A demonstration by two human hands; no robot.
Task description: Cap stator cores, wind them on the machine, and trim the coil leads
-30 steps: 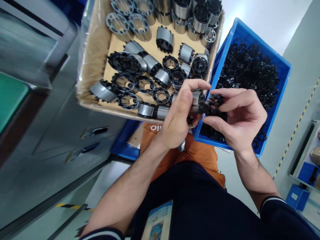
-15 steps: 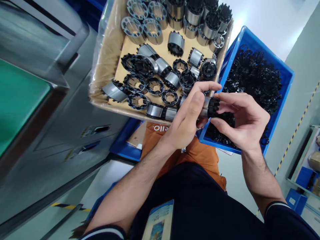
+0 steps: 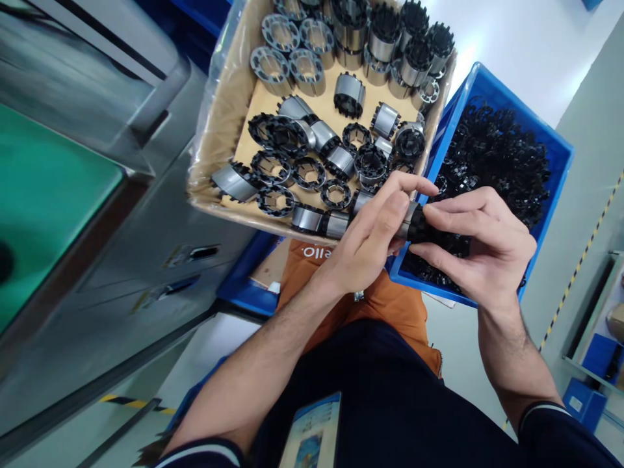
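Silver metal cylinder [image 3: 405,226] with a black toothed end [image 3: 418,227] sits in the curled left hand [image 3: 368,244], near the brown plastic-lined box [image 3: 219,146] at its four o'clock; the right hand [image 3: 487,250] pinches that end.

Bare left hand [image 3: 368,244] was curled, index finger extended. Bare right hand [image 3: 482,250] was pinched, thumb below fingers, wrist bent. Both forearms angled inward, hands close together.

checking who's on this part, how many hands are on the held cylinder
2: the left hand around its metal body, the right hand with fingertips on its black end. No other hand shows.
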